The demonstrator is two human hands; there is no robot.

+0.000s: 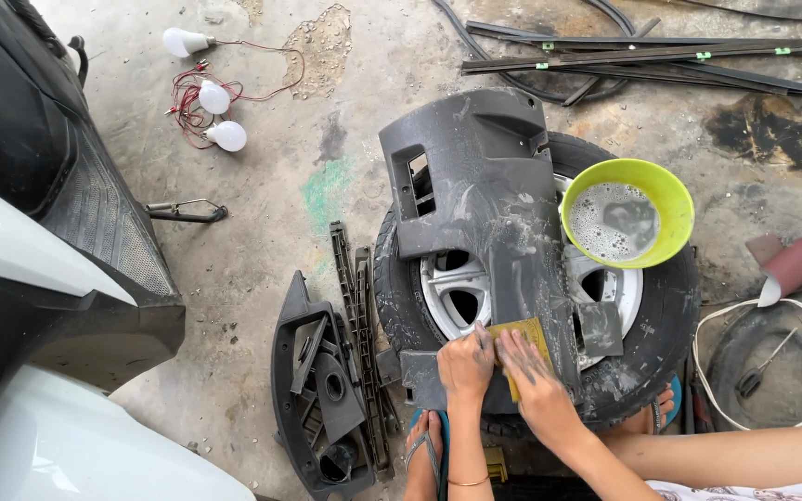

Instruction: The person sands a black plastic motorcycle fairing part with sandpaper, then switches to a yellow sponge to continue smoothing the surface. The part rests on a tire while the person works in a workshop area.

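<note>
Left hand (465,364) palm down, fingers curled, right hand (533,376) flat beside it, fingers extended, both forearms reaching forward, hands touching
</note>
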